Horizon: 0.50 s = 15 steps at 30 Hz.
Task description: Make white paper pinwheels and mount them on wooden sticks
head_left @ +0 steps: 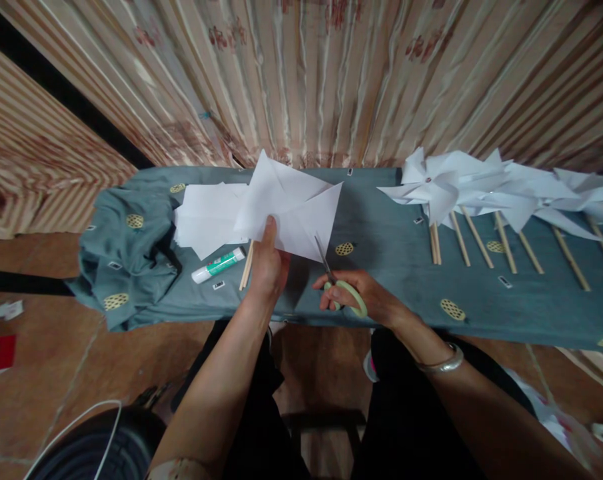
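Observation:
My left hand (270, 265) grips a square sheet of white paper (296, 203) by its near side, thumb on top. Slits run inward from some of the sheet's corners. In my right hand (356, 293) is a pair of scissors (352, 298) with light green handles. Their blades point up at the sheet's near right corner, and whether they touch the paper I cannot tell. Left of the held sheet lies a stack of white paper (206, 217). A glue stick (218, 265) and a few thin wooden sticks (246, 267) lie close to my left hand.
Several white paper pinwheels (431, 183) on wooden sticks lie along the right of the cloth-covered table (381, 233). Bunched cloth (131, 260) covers its left end. A pleated curtain (301, 80) hangs behind. A black round object (106, 443) stands on the floor at lower left.

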Motion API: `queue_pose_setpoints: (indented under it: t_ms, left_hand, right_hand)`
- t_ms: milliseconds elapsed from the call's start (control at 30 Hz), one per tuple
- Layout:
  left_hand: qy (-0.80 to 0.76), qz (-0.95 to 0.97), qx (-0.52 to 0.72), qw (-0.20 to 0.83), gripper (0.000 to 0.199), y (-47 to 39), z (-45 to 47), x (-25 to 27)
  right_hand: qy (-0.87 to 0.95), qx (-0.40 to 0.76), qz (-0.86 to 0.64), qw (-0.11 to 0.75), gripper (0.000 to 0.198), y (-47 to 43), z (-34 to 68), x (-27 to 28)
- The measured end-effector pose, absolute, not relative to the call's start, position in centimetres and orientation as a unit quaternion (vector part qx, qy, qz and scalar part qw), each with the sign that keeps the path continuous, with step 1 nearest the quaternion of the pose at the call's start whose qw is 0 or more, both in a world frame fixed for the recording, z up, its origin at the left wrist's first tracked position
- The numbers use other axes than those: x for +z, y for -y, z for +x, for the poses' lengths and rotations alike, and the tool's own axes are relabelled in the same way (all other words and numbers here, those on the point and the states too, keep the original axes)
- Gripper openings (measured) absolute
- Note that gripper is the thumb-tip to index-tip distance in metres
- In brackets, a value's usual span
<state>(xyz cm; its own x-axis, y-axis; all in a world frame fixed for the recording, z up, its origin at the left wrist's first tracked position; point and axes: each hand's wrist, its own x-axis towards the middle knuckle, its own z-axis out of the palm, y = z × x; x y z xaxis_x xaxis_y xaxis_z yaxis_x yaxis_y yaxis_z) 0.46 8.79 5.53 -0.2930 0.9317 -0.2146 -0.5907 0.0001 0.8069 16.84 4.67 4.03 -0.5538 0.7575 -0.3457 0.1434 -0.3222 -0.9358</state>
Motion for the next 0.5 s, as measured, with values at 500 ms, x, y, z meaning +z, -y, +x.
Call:
queue_pose_setpoints:
  t_ms: [500]
  left_hand:
    - [-0.429, 0.186, 0.678, 0.568, 0.032, -8.83, 0.15, 5.63]
  right_hand:
    - [0.515, 0.704, -0.432, 0.229, 0.053, -4.58, 16.50, 4.11]
